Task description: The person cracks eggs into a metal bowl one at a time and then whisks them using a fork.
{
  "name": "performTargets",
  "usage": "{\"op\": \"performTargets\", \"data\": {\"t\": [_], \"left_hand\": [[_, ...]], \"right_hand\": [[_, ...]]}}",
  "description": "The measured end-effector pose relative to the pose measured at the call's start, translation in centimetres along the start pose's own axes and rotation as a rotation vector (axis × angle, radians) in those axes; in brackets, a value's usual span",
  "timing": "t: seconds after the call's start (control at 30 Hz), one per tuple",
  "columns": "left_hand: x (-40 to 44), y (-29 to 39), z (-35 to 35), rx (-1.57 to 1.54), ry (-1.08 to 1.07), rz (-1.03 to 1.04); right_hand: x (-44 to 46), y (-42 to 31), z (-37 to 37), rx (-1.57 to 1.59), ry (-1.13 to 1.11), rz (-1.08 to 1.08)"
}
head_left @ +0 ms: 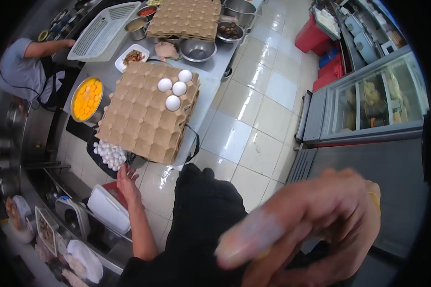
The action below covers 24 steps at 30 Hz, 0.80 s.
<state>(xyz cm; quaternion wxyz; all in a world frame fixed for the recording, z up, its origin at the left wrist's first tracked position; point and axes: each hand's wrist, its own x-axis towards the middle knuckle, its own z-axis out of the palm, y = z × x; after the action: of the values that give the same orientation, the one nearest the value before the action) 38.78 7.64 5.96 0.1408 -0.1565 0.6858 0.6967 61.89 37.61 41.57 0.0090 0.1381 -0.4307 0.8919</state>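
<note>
My left hand hangs with its fingers apart and nothing in it, just below a dark bin of white eggshells. Close to the camera, my right hand is blurred, one finger stretched out and the others partly bent; no object shows in it. Several white eggs rest at the right side of a stack of brown cardboard egg trays on the steel table's end. Left of the stack, a metal bowl holds many yellow yolks.
A person in grey stands at the left. A white basket, more egg trays and an empty metal bowl are farther up the table. A glass-topped fridge is at the right, a white container at the lower left.
</note>
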Motion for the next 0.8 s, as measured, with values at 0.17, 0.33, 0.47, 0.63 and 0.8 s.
{"op": "performTargets", "data": {"t": [0.17,0.33,0.47,0.63,0.8], "left_hand": [[0.7,0.5,1.9,-0.012,-0.009,0.102],[2.8,2.8,1.5,-0.096,0.06,0.094],[8.9,6.3,0.3,-0.193,0.092,0.154],[20.5,11.6,1.0,-0.15,0.154,0.115],[26.7,12.6,2.4,-0.155,0.053,-0.011]], "right_hand": [[-0.5,0.8,-0.1,0.031,0.028,0.017],[0.5,1.3,-1.1,0.058,-0.007,0.046],[2.9,1.9,-1.6,0.075,-0.059,0.103],[8.1,2.8,-1.7,0.048,-0.149,0.2],[12.6,6.2,-2.1,0.075,0.062,0.16]]}}
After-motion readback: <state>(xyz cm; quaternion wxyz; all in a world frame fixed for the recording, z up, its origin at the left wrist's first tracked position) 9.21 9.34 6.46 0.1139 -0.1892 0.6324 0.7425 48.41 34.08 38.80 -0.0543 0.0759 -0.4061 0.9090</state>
